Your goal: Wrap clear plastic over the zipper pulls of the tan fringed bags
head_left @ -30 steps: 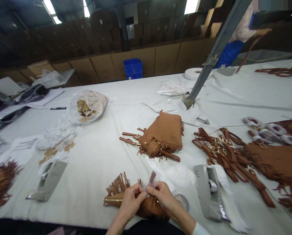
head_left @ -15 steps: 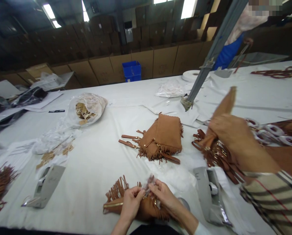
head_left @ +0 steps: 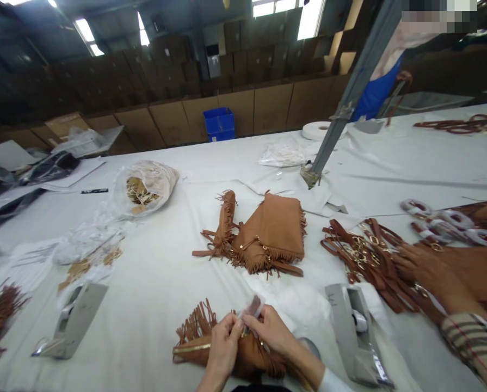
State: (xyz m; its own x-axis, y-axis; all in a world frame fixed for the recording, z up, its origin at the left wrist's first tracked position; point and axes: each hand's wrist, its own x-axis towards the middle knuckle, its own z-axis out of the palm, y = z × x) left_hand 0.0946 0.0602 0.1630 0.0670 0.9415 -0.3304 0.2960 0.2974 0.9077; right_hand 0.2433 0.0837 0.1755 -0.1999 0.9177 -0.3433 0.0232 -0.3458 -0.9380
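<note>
In front of me lies a brown fringed bag (head_left: 192, 351) with a gold zipper along its edge. Above it, my left hand (head_left: 222, 343) and my right hand (head_left: 273, 329) meet with fingertips pinched. Between them is a small translucent plastic wrap (head_left: 254, 306) with something darker inside, too blurred to name. My right hand grips this wrap; my left fingers are closed against its lower end, and what exactly they pinch is hard to see. Farther out, brown fringed bags (head_left: 282, 226) lie in a pile, with another narrow fringed one (head_left: 226, 218) leaning at its left.
Tape dispensers stand left (head_left: 72, 321) and right (head_left: 357, 332). A co-worker's hand (head_left: 431, 272) rests by brown straps (head_left: 374, 256) with gold clasps. An open plastic bag (head_left: 161, 185) holds tan tags. A metal post (head_left: 345, 109) rises from the table; a blue crate (head_left: 219, 124) stands behind.
The co-worker's hand has put a brown fringed bag beside the pile and moved right to the straps. My hands stay together over the near bag, the plastic wrap slightly turned.
</note>
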